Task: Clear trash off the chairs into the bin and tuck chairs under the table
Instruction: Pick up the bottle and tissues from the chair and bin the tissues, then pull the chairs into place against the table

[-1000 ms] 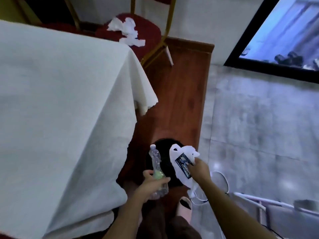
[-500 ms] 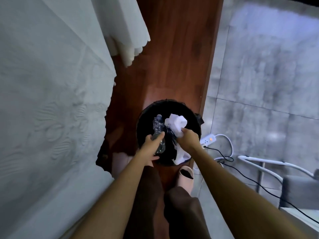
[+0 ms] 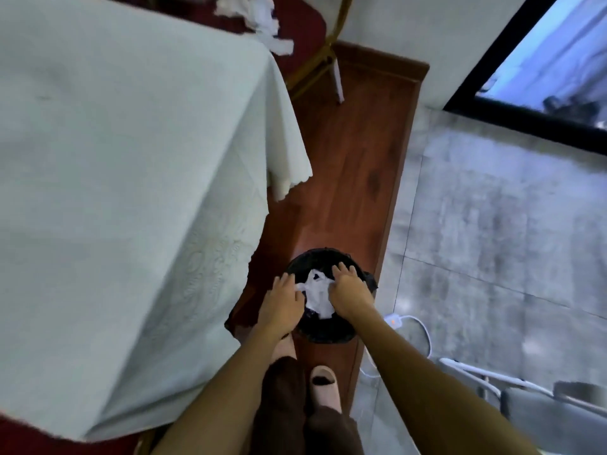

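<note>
A round black bin (image 3: 332,336) stands on the wooden floor strip in front of my feet. A crumpled white plastic bag (image 3: 316,295) lies inside it; the plastic bottle is hidden from view. My left hand (image 3: 281,303) is palm down over the bin's left rim, fingers spread and holding nothing. My right hand (image 3: 348,290) is flat over the right side of the bin, fingers extended, its edge touching the bag. At the top, a red-seated chair (image 3: 302,24) with a gold frame carries crumpled white tissues (image 3: 261,18). It stands pulled out beside the table (image 3: 115,142).
The table's white cloth hangs down close to the bin's left. A white power strip (image 3: 393,320) and its cable lie on the grey tiles to the right. A grey chair with a metal frame (image 3: 525,400) stands at the bottom right.
My left hand has let go of the bottle and my right hand of the bag, both dropped into the bin. The hands have flattened out. The view has tilted up, showing the far chair again.
</note>
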